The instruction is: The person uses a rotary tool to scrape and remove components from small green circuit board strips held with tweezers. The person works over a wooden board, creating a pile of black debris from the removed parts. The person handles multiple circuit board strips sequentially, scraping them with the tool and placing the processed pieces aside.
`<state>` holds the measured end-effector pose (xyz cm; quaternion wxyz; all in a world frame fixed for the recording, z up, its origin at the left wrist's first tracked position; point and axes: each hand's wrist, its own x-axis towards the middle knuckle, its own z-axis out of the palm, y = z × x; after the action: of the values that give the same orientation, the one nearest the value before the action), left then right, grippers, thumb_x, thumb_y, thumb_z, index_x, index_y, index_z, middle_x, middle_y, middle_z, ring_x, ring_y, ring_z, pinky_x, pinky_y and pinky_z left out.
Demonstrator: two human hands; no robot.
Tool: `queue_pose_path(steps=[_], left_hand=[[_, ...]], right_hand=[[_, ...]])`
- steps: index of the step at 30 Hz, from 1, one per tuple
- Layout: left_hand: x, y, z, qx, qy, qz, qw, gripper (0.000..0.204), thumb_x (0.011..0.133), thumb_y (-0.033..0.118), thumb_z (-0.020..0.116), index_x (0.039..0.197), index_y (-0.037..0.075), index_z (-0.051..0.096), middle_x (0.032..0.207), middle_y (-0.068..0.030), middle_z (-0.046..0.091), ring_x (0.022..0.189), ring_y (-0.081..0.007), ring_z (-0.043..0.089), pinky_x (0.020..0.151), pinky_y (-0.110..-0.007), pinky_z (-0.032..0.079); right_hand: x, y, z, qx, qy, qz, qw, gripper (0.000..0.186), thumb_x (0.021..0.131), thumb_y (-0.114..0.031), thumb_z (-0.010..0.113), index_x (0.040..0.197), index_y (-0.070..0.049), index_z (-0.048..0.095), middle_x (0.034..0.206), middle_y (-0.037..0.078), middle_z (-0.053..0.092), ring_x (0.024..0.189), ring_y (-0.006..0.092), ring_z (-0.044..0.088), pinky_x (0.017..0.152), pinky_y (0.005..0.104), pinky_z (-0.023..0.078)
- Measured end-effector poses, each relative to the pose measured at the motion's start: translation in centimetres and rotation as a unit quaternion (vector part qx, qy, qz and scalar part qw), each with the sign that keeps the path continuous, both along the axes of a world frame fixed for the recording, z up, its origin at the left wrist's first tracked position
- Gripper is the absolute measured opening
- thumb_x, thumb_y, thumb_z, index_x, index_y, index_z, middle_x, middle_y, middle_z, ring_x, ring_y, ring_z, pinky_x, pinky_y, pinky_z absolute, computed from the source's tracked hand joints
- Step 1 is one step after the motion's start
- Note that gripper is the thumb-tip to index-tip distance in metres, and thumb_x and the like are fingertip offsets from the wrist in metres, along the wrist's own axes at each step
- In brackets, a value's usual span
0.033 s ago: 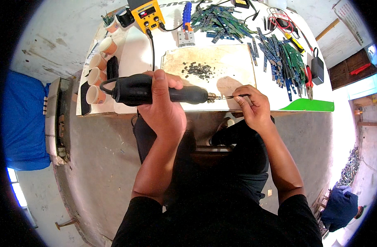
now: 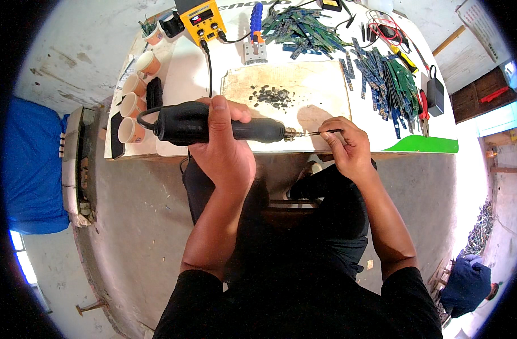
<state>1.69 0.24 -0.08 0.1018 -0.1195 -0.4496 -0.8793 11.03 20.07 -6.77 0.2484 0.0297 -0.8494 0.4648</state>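
on the table [image 2: 182, 79], chips [image 2: 275, 98] lie loose, far strips [image 2: 303, 35] seem pending, left hand [image 2: 224, 135] clasps gun [image 2: 258, 129], right hand [image 2: 351, 146] pinches tool [image 2: 310, 133].

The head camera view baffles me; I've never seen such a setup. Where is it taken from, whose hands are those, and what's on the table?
There's no robot here: these are a person's own bare hands. A wide fisheye camera worn on the head looks down, so straight edges bend.

The left hand grips a thick black tool with a metal tip. The right hand pinches a thin tool close to that tip; whether they touch is too small to tell.

On the white table lies a pale board with small black pieces. Around it are green and blue strips, paper cups and a yellow box with a display.
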Motion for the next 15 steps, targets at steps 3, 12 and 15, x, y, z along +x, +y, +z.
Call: queue_pose_path(steps=[3, 12, 15], left_hand=[[-0.04, -0.15, -0.18, -0.001, -0.003, -0.007, 1.0, 0.013, 0.099, 0.016, 0.062, 0.095, 0.008, 0.054, 0.076, -0.0024, 0.053, 0.073, -0.0147, 0.051, 0.074, -0.035, 0.048], [0.02, -0.19, -0.13, 0.002, -0.002, -0.011, 1.0, 0.012, 0.099, 0.017, 0.062, 0.096, 0.008, 0.054, 0.076, -0.0025, 0.053, 0.072, -0.0151, 0.052, 0.075, -0.036, 0.048], [-0.01, -0.19, -0.14, 0.0, 0.001, -0.009, 1.0, 0.012, 0.099, 0.017, 0.062, 0.096, 0.008, 0.055, 0.076, -0.0026, 0.053, 0.073, -0.0152, 0.052, 0.075, -0.036, 0.049]], right_hand=[[0.04, 0.06, -0.16, -0.001, -0.003, -0.004, 1.0, 0.005, 0.09, 0.0, 0.063, 0.094, 0.002, 0.067, 0.094, 0.015, 0.069, 0.086, 0.0256, 0.069, 0.076, 0.0313, 0.053], [0.05, -0.05, -0.25, -0.007, -0.007, -0.011, 1.0, 0.006, 0.091, 0.001, 0.063, 0.095, 0.002, 0.067, 0.094, 0.014, 0.07, 0.085, 0.0251, 0.07, 0.075, 0.0309, 0.053], [0.07, -0.07, -0.19, -0.006, -0.008, -0.013, 1.0, 0.006, 0.091, 0.001, 0.063, 0.095, 0.002, 0.067, 0.093, 0.015, 0.07, 0.085, 0.025, 0.07, 0.075, 0.031, 0.053]])
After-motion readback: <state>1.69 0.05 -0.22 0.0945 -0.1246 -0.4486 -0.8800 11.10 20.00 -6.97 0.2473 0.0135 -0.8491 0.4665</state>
